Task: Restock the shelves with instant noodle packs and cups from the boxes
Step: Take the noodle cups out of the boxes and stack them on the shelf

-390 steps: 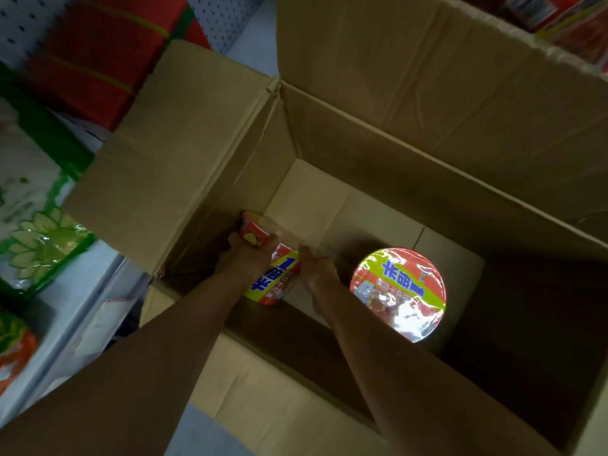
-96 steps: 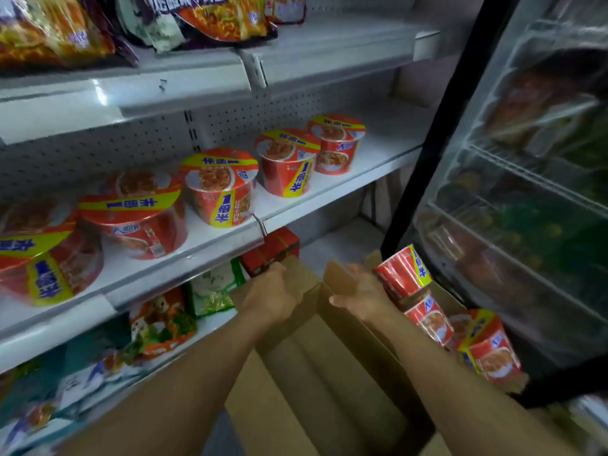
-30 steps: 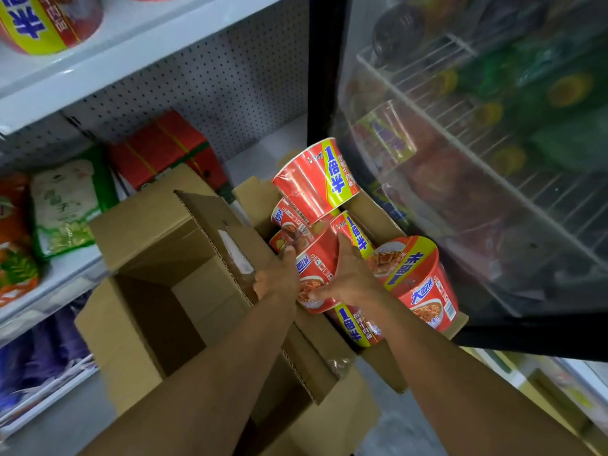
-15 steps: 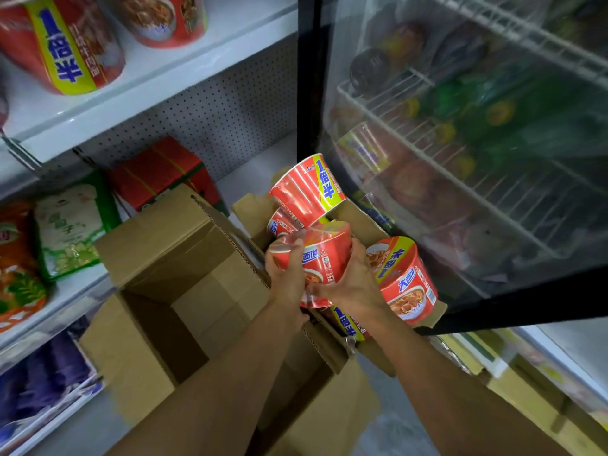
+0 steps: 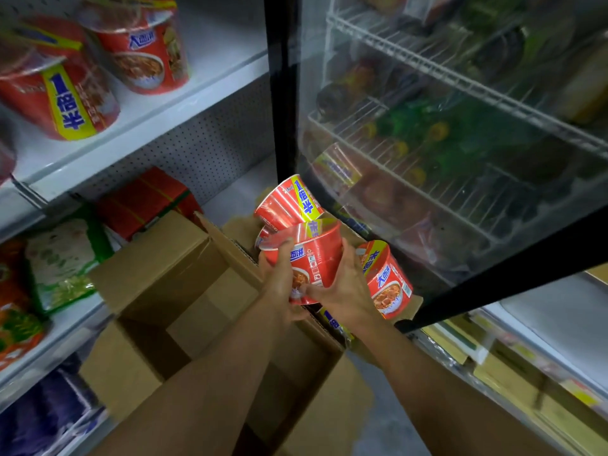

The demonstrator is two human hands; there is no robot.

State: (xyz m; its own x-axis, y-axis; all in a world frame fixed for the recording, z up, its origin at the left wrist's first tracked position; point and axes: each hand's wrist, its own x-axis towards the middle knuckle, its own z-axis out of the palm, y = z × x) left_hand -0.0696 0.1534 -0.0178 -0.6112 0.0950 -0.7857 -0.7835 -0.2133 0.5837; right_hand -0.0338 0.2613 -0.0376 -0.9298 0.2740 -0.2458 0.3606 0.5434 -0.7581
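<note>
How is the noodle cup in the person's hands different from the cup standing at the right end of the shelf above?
The held cup is tipped over, gripped between the left hand and right hand above the open box. The shelf cup stands upright on the white shelf, untouched. The shelf cup looks larger here, being nearer the camera. Both are red with a noodle picture.
</note>
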